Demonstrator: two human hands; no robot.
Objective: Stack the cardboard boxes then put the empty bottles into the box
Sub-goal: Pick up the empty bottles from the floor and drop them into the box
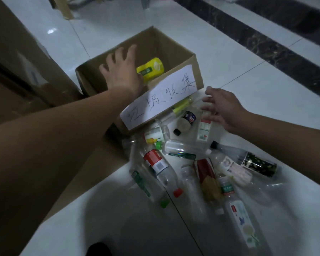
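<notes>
Head view is showing the left hand [123, 71] reaching over the open cardboard box [175, 50], fingers spread wide and gripping nothing. A yellow bottle [151, 69] is lying on its side inside the box, partly hidden under that palm; whether the hand is touching it cannot be told. The box is sitting on a brown cardboard surface [92, 169] that is extending toward the lower left, and a white paper sign [159, 100] with handwritten characters is hanging on its near wall.

The right hand [224, 109] is stretching out low over the pale tiled floor [238, 58], fingers straight and slightly apart, holding nothing. It is hovering just beside a clear bottle with a white label [204, 128]; contact is unclear.

The remaining empty bottles are lying in a loose heap on the floor just in front of the box, overlapping one another. Among them a red-labelled bottle [156, 163] is lying at the left of the heap and a dark bottle with a floral label [259, 164] at the right. Tall cardboard boxes [17, 61] are standing at the left edge.
</notes>
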